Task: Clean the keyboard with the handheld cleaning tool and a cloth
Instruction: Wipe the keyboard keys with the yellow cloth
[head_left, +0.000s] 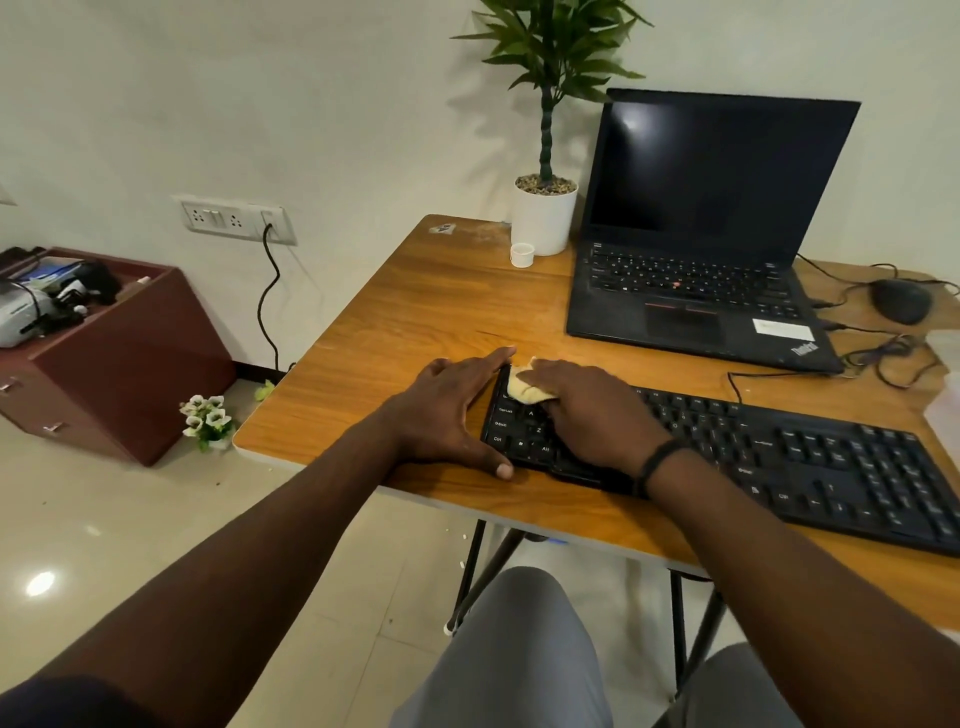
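On the desk: a wooden table with black folding legs stands against a pale wall.
Keyboard: a black keyboard lies along the near edge, running off the right of the view.
Left hand: the left hand lies flat, fingers straight, bracing the keyboard's left end.
Right hand: the right hand presses a crumpled beige cloth onto the top-left keys, fingers curled over it.
Behind: an open laptop with a dark screen, a potted plant, a small white cap, a mouse with tangled cables.
Room: wall sockets, a maroon drawer unit, a fallen flower sprig on glossy tiles.
Hard to tell: most of the cloth is hidden under the palm.
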